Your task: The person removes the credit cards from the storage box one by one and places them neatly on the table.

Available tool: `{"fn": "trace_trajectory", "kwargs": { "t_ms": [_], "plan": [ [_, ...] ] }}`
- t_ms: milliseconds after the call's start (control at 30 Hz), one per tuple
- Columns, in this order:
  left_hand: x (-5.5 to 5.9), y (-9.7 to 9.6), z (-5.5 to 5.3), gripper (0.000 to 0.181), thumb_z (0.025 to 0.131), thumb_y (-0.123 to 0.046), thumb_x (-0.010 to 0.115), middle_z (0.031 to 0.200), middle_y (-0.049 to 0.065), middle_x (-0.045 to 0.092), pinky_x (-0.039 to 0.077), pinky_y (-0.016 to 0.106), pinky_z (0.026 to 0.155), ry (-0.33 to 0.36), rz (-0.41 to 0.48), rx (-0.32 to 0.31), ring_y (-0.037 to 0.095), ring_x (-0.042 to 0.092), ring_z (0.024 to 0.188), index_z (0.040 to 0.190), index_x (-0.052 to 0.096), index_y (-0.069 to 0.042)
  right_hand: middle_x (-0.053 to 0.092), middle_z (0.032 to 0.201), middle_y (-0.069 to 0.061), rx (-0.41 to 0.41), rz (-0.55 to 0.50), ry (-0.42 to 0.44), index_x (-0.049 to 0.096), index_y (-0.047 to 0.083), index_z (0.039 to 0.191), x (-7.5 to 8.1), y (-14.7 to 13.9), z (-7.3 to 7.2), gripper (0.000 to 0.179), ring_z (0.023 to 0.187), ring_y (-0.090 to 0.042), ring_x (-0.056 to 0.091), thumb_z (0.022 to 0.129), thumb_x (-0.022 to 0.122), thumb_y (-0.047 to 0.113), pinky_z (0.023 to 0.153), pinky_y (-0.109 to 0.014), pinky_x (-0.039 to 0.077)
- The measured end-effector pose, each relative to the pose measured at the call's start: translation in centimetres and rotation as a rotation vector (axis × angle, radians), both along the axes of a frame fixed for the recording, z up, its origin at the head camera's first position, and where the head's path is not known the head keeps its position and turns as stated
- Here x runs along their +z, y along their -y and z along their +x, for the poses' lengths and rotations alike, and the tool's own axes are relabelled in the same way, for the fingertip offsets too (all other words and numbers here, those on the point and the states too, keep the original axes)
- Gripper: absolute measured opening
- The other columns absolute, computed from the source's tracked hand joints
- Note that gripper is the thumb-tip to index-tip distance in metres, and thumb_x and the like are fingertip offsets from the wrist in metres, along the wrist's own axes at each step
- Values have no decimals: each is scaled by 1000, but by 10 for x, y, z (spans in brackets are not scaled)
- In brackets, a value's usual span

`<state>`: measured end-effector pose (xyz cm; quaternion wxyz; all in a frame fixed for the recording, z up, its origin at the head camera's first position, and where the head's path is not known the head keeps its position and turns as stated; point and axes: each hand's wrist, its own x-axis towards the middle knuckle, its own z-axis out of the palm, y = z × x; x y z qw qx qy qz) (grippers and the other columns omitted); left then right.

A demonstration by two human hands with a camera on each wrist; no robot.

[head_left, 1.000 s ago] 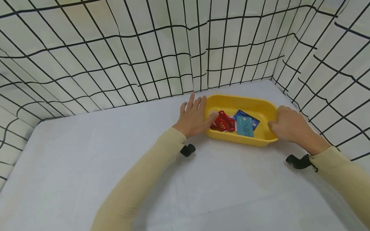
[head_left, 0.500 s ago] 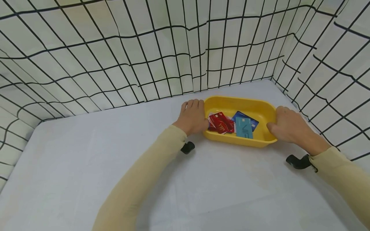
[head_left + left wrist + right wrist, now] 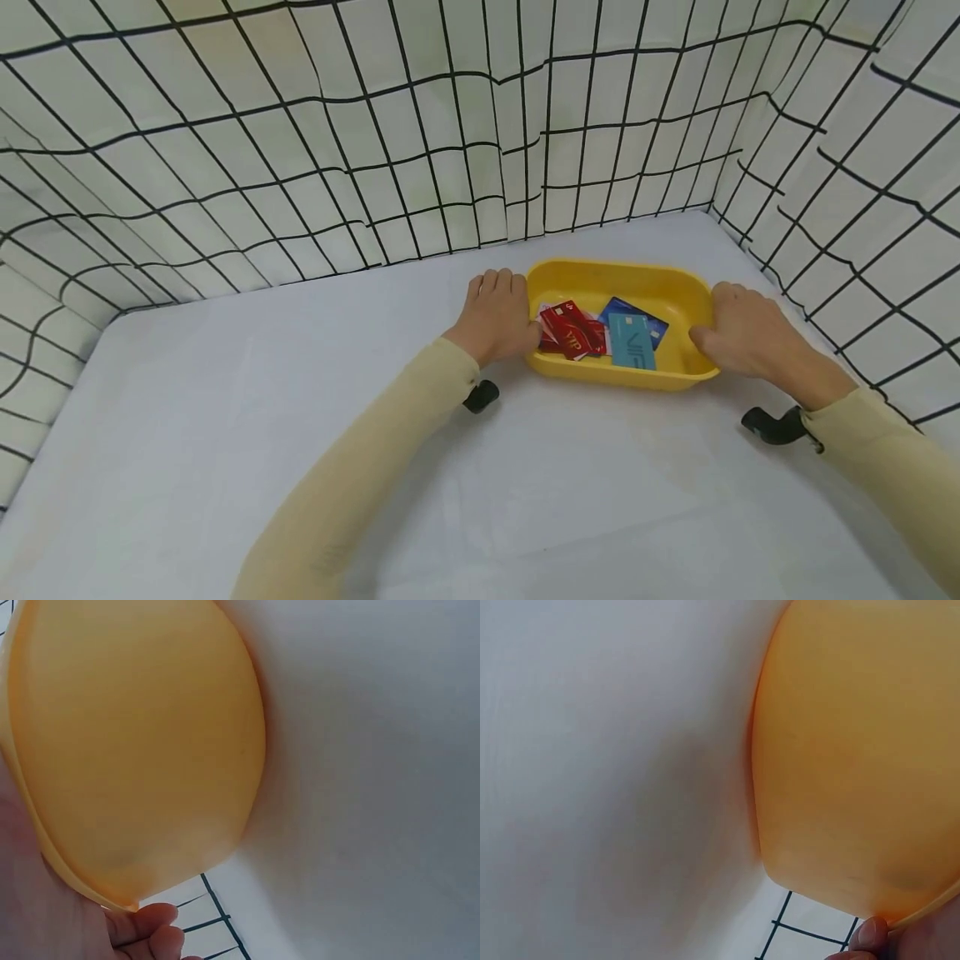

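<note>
A yellow plastic basin (image 3: 615, 380) with rounded ends stands on the white surface. Inside it lie several cards: a red VIP card (image 3: 572, 331) over other red ones at the left, and a teal VIP card (image 3: 632, 340) overlapping a blue card (image 3: 660, 330). My left hand (image 3: 495, 317) grips the basin's left end, thumb at the rim. At the right end my right hand (image 3: 750, 329) holds the rim, its thumb inside. Both wrist views show the basin's outer wall (image 3: 142, 750) close up, with curled fingertips (image 3: 871, 932) at its rim in the right one.
A black wire grid (image 3: 420, 158) backed by white sheeting runs along the far side and the right. The white tabletop (image 3: 187, 433) stretches to the left and front. A black wrist-camera mount (image 3: 776, 425) hangs under the right sleeve.
My left hand has gone from spread fingers with the thumb over the red cards to gripping the basin's left end. The basin sits slightly lower and further left in the head view.
</note>
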<state>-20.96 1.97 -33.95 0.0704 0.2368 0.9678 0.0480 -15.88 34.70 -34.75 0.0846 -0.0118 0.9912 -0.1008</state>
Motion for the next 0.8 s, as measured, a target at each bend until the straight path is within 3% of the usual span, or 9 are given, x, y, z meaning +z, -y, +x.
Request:
{"fn": "trace_trajectory", "kwargs": {
  "t_ms": [533,800],
  "plan": [
    [-7,21,26,35,97,-36,49,100,9,45,36,44,99,-47,29,47,27,39,104,112,48,-4,51,90,-19,58,8,10,48,-12,115,1,18,0,43,75,-28,51,91,55,24,64,-35,42],
    [-8,29,40,33,98,-35,48,97,10,46,36,43,96,-64,48,81,27,40,101,108,49,-3,51,90,-18,91,8,10,48,-12,116,2,26,0,45,75,-28,51,91,56,24,64,-35,42]
  ]
}}
